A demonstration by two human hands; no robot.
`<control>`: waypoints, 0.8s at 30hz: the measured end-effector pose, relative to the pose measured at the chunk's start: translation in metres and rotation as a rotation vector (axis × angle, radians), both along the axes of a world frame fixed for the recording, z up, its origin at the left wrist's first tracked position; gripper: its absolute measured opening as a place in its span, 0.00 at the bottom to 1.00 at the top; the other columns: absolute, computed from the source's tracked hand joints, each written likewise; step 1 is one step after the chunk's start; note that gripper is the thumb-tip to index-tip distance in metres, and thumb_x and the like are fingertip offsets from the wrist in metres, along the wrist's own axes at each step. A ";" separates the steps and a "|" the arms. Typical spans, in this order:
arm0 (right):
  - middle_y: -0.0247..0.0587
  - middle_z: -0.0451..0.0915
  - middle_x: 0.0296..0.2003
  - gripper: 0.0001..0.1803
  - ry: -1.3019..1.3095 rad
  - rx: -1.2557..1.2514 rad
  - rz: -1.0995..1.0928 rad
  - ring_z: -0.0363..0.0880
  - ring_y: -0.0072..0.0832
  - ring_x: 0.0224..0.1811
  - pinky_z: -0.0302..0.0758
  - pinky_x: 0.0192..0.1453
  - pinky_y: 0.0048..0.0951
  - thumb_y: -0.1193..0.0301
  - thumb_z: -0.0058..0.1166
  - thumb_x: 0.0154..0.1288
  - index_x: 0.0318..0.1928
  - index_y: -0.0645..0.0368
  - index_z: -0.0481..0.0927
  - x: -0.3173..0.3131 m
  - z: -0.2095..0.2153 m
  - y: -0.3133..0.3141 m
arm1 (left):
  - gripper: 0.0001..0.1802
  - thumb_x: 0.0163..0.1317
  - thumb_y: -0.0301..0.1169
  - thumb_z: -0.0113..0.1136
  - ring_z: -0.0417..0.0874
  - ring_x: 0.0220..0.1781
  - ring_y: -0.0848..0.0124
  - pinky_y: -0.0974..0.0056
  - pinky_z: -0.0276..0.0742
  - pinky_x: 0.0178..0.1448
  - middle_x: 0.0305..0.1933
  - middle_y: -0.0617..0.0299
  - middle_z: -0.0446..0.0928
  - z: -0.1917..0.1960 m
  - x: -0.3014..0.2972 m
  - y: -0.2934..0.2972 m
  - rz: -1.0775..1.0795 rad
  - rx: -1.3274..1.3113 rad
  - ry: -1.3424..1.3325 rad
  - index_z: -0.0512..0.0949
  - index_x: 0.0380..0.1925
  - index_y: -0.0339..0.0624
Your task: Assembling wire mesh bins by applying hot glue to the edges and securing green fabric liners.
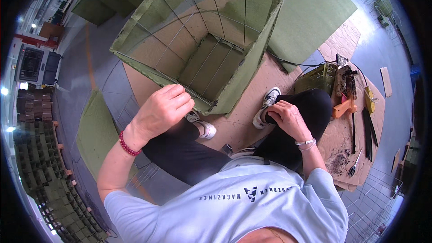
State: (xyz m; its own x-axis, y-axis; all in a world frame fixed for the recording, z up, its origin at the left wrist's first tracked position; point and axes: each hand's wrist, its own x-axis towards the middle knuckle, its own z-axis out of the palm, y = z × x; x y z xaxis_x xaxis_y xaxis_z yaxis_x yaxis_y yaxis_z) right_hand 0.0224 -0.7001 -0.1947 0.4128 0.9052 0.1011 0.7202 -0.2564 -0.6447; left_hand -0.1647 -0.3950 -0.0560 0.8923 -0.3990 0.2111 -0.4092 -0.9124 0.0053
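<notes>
A large green fabric box on a wire frame (245, 78) stands tilted between my feet, its open side toward me and its thin metal wires crossing the inside. My left hand (159, 110), with a red beaded bracelet at the wrist, is closed over the box's near left rim; its fingertips are hidden, so I cannot tell if it grips the rim. My right hand (289, 116) is at my right knee and shin, apart from the box. Its fingers are bent and pressed together, and anything in them is too small or hidden to make out.
Brown cardboard (234, 128) lies under the box. At right are a green crate (317, 81), an orange-handled tool (344, 108), black strips (369, 135) and scissors (354, 165). Green sheets (310, 13) lie at the back right. Stacked green boxes (42, 171) line the far left.
</notes>
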 end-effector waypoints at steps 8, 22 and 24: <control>0.46 0.78 0.28 0.05 0.025 0.006 -0.020 0.79 0.43 0.35 0.77 0.41 0.38 0.75 0.58 0.59 0.33 0.64 0.80 -0.001 0.001 -0.004 | 0.24 0.48 0.35 0.67 0.80 0.47 0.59 0.58 0.79 0.52 0.41 0.55 0.79 -0.002 0.000 0.002 0.068 -0.021 0.022 0.78 0.45 0.33; 0.46 0.79 0.30 0.05 0.078 0.040 0.004 0.80 0.44 0.35 0.77 0.41 0.37 0.76 0.60 0.58 0.36 0.64 0.81 0.010 0.008 0.004 | 0.19 0.59 0.38 0.62 0.81 0.49 0.51 0.53 0.78 0.54 0.44 0.51 0.80 -0.001 -0.021 0.023 0.173 -0.271 0.069 0.81 0.45 0.35; 0.46 0.79 0.30 0.06 0.087 0.035 0.004 0.80 0.44 0.35 0.77 0.41 0.37 0.76 0.60 0.58 0.36 0.64 0.81 0.009 0.007 0.003 | 0.19 0.62 0.39 0.60 0.79 0.53 0.55 0.55 0.78 0.55 0.50 0.53 0.79 0.000 -0.017 0.020 0.267 -0.336 -0.077 0.79 0.48 0.37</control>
